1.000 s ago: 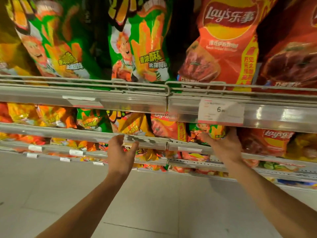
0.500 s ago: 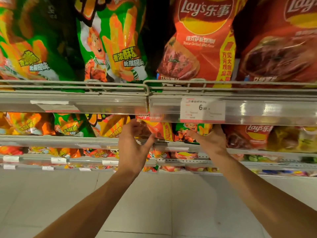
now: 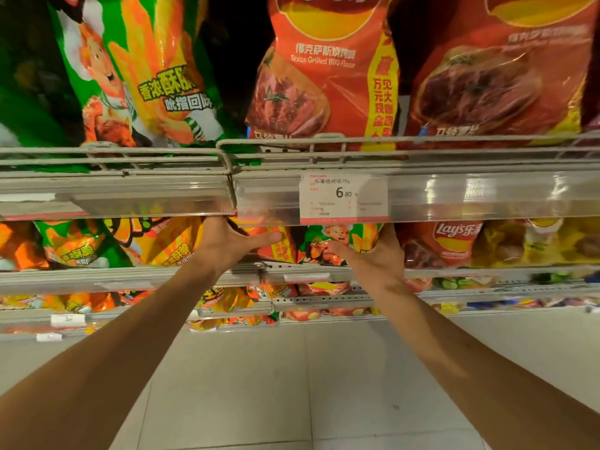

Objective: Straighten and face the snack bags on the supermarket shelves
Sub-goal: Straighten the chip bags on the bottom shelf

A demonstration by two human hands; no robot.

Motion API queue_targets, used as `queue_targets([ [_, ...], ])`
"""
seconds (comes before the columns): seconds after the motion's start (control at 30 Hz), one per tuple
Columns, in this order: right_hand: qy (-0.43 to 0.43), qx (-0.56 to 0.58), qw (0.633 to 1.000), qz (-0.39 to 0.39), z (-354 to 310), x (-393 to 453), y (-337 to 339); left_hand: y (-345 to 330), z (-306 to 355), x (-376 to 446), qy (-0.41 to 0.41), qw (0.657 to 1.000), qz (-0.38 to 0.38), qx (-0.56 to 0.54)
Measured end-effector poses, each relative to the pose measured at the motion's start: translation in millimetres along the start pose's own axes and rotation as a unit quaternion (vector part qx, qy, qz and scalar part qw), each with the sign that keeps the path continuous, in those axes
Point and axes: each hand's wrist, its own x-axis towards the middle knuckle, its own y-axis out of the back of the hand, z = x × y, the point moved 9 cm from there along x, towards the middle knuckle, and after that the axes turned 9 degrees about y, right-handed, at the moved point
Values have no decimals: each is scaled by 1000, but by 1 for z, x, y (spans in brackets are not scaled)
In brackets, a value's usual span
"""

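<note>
Left hand (image 3: pixel 227 243) being reached under shelf lip (image 3: pixel 130 196), thumb spread, fingers hidden: grasp cannot be told. Right hand (image 3: pixel 373 254) being wrapped round green snack bag (image 3: pixel 337 243), second shelf. Red bag (image 3: pixel 276 245) being flanked by both hands. Risk: neighbours being toppled or crushed if tugged.

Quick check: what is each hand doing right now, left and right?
Left hand: reaching under the shelf edge, thumb spread; fingers hidden, grip cannot be told.
Right hand: on the green snack bag; fingers hidden, grip cannot be told.
</note>
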Motion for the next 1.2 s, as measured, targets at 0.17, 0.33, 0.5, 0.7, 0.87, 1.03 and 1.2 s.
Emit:
queue_targets([
  [0.17, -11, 12, 1000, -9, -2, -2, 7, 2, -6, 3, 22, 999, -28, -17],
  [0.33, -2, 9, 1000, -14, -17, -6, 12, 6, -10, 1, 62, 997, 6, -45],
  [0.5, 4, -12, 1000, -25, -30, -21, 22, 11, -10, -2, 70, 995, 42, -59],
  [0.7, 17, -26, 997, -69, -24, -60, 41, 19, -10, -14, 81, 987, 135, -29],
  [0.87, 0, -11, 992, -126, -1, -85, 47, -5, 8, -30, 23, 984, 174, -38],
  [1.03, -15, 27, 991, -134, 32, -115, 76, -37, 27, -47, -8, 975, 224, 0],
  [1.2, -63, 8, 997, -51, 68, -118, 133, -81, 47, -56, -18, 975, 223, -7],
])
